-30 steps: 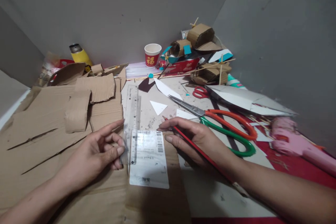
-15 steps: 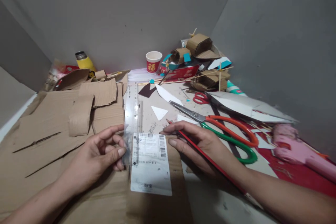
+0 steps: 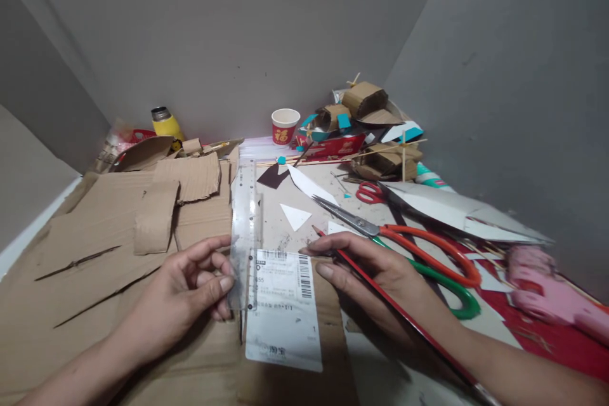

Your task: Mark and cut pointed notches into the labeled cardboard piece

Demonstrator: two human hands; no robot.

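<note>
My left hand (image 3: 200, 282) pinches the lower end of a clear plastic ruler (image 3: 244, 222) between thumb and fingers. The ruler points away from me, along the left side of a printed white label (image 3: 283, 323). That label is stuck on a piece of brown cardboard (image 3: 333, 342) in front of me. My right hand (image 3: 366, 273) is closed around a red pencil (image 3: 380, 295), whose tip points forward and left past the fingers. Its fingertips are close to the label's upper right corner. Scissors (image 3: 366, 225) with orange and green handles lie just beyond this hand.
Cut cardboard sheets (image 3: 99, 222) cover the left side. A pink glue gun (image 3: 542, 279) lies at the right, near small red scissors (image 3: 368, 193). A paper cup (image 3: 285, 127), a yellow bottle (image 3: 167, 127) and cardboard models (image 3: 366, 101) stand at the back against grey walls.
The whole view has shifted a little, so everything sits slightly lower and further right. Both hands keep their grips on the ruler and the pencil.
</note>
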